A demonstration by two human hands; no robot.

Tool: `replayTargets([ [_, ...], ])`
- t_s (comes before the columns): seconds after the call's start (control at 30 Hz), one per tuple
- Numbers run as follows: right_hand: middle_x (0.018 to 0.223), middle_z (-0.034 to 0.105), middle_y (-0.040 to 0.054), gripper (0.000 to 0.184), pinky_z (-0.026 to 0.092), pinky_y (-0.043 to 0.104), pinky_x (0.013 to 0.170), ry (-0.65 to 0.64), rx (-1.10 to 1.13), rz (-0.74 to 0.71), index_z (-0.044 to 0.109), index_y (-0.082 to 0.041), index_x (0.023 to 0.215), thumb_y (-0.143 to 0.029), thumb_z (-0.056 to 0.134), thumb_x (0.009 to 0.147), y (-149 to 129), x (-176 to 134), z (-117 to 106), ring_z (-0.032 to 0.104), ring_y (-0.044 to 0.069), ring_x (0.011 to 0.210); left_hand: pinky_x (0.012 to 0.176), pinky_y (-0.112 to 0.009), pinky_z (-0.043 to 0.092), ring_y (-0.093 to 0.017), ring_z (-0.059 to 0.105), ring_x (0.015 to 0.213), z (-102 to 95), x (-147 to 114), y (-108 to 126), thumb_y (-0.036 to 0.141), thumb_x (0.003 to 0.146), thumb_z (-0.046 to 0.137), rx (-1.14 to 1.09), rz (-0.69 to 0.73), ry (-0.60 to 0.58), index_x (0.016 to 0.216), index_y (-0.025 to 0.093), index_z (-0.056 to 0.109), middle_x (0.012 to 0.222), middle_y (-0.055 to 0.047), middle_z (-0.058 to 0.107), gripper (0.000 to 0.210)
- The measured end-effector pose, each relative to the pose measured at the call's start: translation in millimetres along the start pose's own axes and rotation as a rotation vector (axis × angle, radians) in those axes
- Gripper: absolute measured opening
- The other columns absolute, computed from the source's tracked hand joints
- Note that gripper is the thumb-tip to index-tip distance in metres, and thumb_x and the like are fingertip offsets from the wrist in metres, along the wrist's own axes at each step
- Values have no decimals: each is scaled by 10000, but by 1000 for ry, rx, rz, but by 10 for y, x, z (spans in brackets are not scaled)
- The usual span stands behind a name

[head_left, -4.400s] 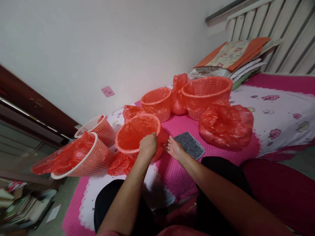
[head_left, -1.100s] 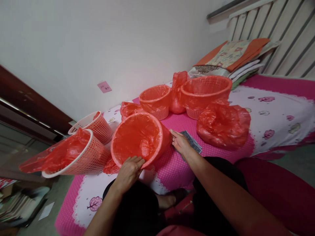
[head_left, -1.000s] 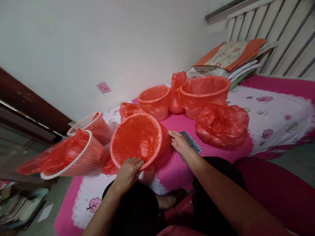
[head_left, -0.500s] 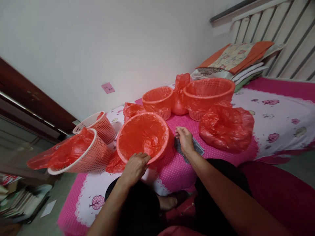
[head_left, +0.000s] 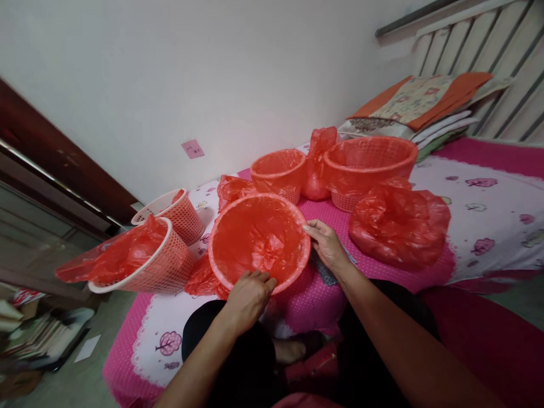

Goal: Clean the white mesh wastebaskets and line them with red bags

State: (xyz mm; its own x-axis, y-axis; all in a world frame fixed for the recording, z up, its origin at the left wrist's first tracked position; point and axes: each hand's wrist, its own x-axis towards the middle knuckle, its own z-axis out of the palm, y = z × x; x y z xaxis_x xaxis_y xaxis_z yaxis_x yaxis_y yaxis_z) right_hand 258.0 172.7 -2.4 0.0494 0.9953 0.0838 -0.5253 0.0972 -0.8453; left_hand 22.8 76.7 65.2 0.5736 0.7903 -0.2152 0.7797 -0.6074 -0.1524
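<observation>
In front of me a round plastic basket point(head_left: 213, 258) is tipped towards me. A thin red plastic bag point(head_left: 246, 226) lines it and is folded over its rim. My left hand point(head_left: 250, 300) is closed over the near rim, fingers reaching just inside on the film. At the right side of the rim, my right hand point(head_left: 326, 243) pinches the lined edge between thumb and fingers. Under the right hand, a dark grey cloth point(head_left: 323, 271) lies partly hidden. To the right sits a puffed-up red plastic bag point(head_left: 399, 229).
Behind stand two lined baskets, a smaller one point(head_left: 278, 167) and a larger one point(head_left: 369, 156), with an upright red bag point(head_left: 319, 170) between them. Pink-white baskets point(head_left: 170, 255) lean at left on the bedspread point(head_left: 144, 340). Folded textiles point(head_left: 429, 102) are stacked by the radiator point(head_left: 480, 51).
My right hand has moved from just beside the basket onto its right rim and grips it. The basket opening faces me a little more. My left hand stays on the near rim.
</observation>
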Motion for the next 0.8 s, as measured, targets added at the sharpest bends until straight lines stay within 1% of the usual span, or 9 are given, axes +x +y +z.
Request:
replayTargets([
  [0.13, 779, 690, -29, 374, 493, 298, 740, -57, 55, 84, 668, -246, 781, -470, 936, 649, -56, -23, 1, 596, 150, 715, 874, -404, 511, -282, 687, 1005, 87, -19, 16, 281, 1059, 554, -2, 4, 23, 1055, 210, 657, 1068, -90, 725, 125],
  [0.27, 739, 634, -44, 392, 458, 284, 704, -101, 41, 96, 627, -242, 756, -459, 936, 654, -76, -42, -2, 547, 135, 687, 880, -428, 542, -307, 708, 968, 106, -78, -2, 560, 1027, 590, -102, 31, 93, 1085, 179, 688, 1023, -116, 734, 397],
  [0.33, 732, 614, -47, 394, 441, 282, 686, -115, 21, 96, 610, -244, 763, -461, 927, 673, -82, -49, -6, 531, 134, 678, 905, -421, 560, -300, 713, 1001, 46, -130, -46, 619, 991, 620, -239, 60, 174, 1168, 179, 693, 1068, -119, 739, 480],
  [0.43, 736, 607, -45, 405, 423, 278, 662, -143, 10, 102, 606, -242, 781, -481, 920, 690, -88, -56, -13, 521, 131, 669, 1003, -399, 559, -264, 701, 1141, -152, -158, -195, 522, 1054, 569, -425, 44, 371, 1298, 208, 663, 1236, -124, 720, 408],
  [0.5, 722, 598, -47, 424, 409, 272, 641, -162, 4, 100, 602, -238, 772, -498, 925, 684, -90, -58, -13, 509, 126, 654, 1011, -395, 556, -250, 705, 1141, -323, -69, -336, 412, 1085, 537, -437, -5, 435, 1291, 210, 669, 1238, -120, 724, 317],
  [0.57, 703, 589, -51, 438, 394, 263, 624, -172, -4, 91, 600, -233, 763, -512, 928, 681, -93, -62, -10, 496, 119, 636, 965, -382, 559, -244, 725, 1079, -469, 144, -471, 316, 1077, 539, -409, -38, 379, 1240, 197, 698, 1197, -112, 748, 257],
  [0.63, 689, 581, -54, 445, 386, 259, 614, -176, -15, 83, 598, -232, 759, -522, 926, 681, -98, -71, -3, 486, 116, 623, 946, -364, 545, -239, 726, 1056, -535, 459, -568, 224, 1051, 534, -378, -40, 244, 1171, 172, 734, 1181, -105, 770, 238],
  [0.7, 679, 575, -55, 455, 384, 260, 607, -179, -31, 83, 592, -235, 758, -536, 923, 678, -107, -86, 6, 481, 118, 615, 928, -343, 531, -221, 718, 1011, -495, 805, -611, 138, 1022, 493, -355, -66, 72, 1102, 149, 764, 1138, -92, 789, 282],
  [0.8, 676, 580, -52, 471, 387, 264, 601, -190, -53, 92, 586, -240, 766, -559, 921, 675, -125, -112, 20, 482, 124, 608, 814, -336, 533, -210, 695, 816, -284, 1177, -594, 136, 1002, 488, -359, -103, 0, 908, 106, 793, 872, -83, 781, 321],
])
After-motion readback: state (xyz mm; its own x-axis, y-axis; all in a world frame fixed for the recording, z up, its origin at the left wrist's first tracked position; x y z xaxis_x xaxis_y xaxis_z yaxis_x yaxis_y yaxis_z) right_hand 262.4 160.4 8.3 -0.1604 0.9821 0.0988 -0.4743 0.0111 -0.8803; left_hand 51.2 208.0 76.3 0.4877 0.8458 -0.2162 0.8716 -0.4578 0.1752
